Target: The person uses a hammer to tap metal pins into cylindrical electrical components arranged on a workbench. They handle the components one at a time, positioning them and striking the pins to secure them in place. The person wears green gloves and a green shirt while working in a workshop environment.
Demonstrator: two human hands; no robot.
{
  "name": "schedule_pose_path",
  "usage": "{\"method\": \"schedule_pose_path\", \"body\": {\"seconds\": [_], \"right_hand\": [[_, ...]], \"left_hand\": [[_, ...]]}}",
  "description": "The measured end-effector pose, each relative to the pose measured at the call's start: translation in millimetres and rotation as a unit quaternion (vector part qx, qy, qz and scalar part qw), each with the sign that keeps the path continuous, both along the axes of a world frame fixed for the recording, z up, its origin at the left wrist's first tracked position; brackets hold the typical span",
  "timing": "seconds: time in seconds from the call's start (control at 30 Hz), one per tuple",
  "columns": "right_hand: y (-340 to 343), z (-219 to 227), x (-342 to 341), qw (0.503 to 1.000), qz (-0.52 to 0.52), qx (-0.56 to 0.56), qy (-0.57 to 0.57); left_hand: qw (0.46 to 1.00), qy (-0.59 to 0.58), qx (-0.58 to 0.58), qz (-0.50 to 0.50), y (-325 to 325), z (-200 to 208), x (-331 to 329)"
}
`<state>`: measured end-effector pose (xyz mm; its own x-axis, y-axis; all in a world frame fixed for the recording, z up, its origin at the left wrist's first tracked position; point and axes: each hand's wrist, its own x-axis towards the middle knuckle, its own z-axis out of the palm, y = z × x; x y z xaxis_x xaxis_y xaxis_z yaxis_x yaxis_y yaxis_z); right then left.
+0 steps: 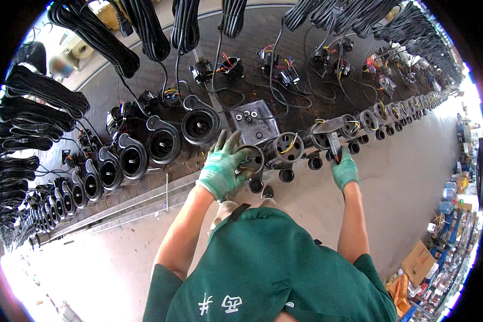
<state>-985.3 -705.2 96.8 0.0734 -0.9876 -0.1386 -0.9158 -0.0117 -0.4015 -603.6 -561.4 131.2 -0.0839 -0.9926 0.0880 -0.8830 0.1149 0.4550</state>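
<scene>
My left hand (pixel 221 167), in a green-and-white work glove, is at a round dark motor housing (pixel 258 156) by the bench's near edge. Its thumb and forefinger close on the housing's rim and inside, while the other fingers are raised apart. What lies under the fingertips is hidden. Wrapped round the handle of a hammer (pixel 328 126) is my gloved right hand (pixel 345 170). The metal head stands upright above that fist, over the row of housings. Between my hands sits another open round housing (pixel 288 147) with yellow wires in it.
Black volute pump casings (pixel 200 125) line the bench's left side. A clear plastic tray (pixel 255 122) with black rings lies beyond my left hand. Bundled black cables (pixel 185 24) hang along the far side, above small wired motor parts (pixel 231 67). A cardboard box (pixel 418 263) stands at lower right.
</scene>
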Motion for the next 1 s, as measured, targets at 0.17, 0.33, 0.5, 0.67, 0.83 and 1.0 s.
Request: {"method": "schedule_pose_path", "body": {"seconds": [0.17,0.33,0.5,0.67,0.83,1.0], "right_hand": [[14,13,1,0.985,0.034,0.016,-0.169],[57,49,15,0.943,0.128,0.135,-0.276],[81,82,72,0.941,0.244,0.168,-0.161],[89,91,106,0.94,0.313,0.105,-0.082],[100,115,134,0.941,0.325,0.078,-0.05],[86,80,151,0.922,0.344,0.162,0.076]], "left_hand": [[0.999,0.022,0.031,-0.036,-1,-17,5],[0.994,0.09,0.006,-0.06,8,-19,5],[0.995,0.081,-0.033,-0.05,17,-22,2],[0.995,0.072,-0.064,0.009,33,-26,-6],[0.973,0.196,-0.091,0.081,44,-43,-16],[0.978,0.162,-0.109,0.078,42,-46,-15]]}}
